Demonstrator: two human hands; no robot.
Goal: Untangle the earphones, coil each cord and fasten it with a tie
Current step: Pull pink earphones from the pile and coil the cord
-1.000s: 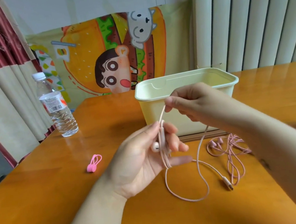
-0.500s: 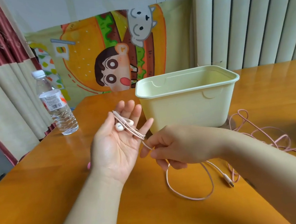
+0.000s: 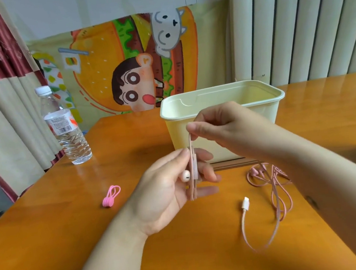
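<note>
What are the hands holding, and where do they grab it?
The pink earphone cord. The left hand holds its coiled loops against the fingers, by a white earbud; the right hand pinches the loop's top.

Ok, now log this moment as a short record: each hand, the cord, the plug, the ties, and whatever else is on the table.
left hand: holds the pink cord wound in loops, earbud against the palm
right hand: pinches the top of the loops
plug: white, lying on the table
other earphones: loose pink heap, partly behind the right arm
ties: pink, on the table left of the hands, untouched
bin: cream, open, behind the hands
bottle: upright, far left
</note>
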